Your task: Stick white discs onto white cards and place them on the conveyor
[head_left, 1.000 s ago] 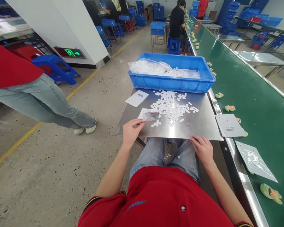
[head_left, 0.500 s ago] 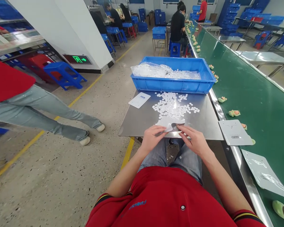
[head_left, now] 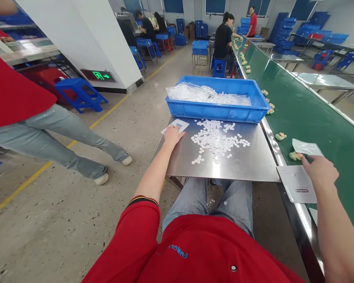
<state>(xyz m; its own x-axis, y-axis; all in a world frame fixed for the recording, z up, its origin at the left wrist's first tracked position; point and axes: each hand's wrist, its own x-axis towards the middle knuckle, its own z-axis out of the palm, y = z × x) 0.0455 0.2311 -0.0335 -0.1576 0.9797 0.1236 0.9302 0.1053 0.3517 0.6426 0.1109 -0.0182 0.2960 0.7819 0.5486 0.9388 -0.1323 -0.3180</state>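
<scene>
My left hand (head_left: 172, 135) lies over the near part of a white printed card or flat pouch (head_left: 179, 125) at the table's left edge, thumb apart from the fingers. Out to the right, above the green belt, my right hand (head_left: 321, 171) is closed on a flat whitish pouch (head_left: 307, 147), its fingers partly hidden. Under that pouch's near edge sits a small green and orange figure (head_left: 295, 156). Another grey-white printed pouch (head_left: 301, 188) lies across the belt's metal rail, just below my right hand. Many small white discs (head_left: 215, 137) are spread on the metal table (head_left: 238, 167).
A blue bin (head_left: 218, 112) with bagged white discs stands at the table's back. The green conveyor belt (head_left: 327, 129) runs along the right, carrying more small figures (head_left: 281, 136). A person in red (head_left: 14, 90) stands at left; a seated person (head_left: 222, 39) works by the belt ahead.
My hands have parted from over the table's front. The left moved to the card at the left edge; the right carried the pouch rightward over the belt.
</scene>
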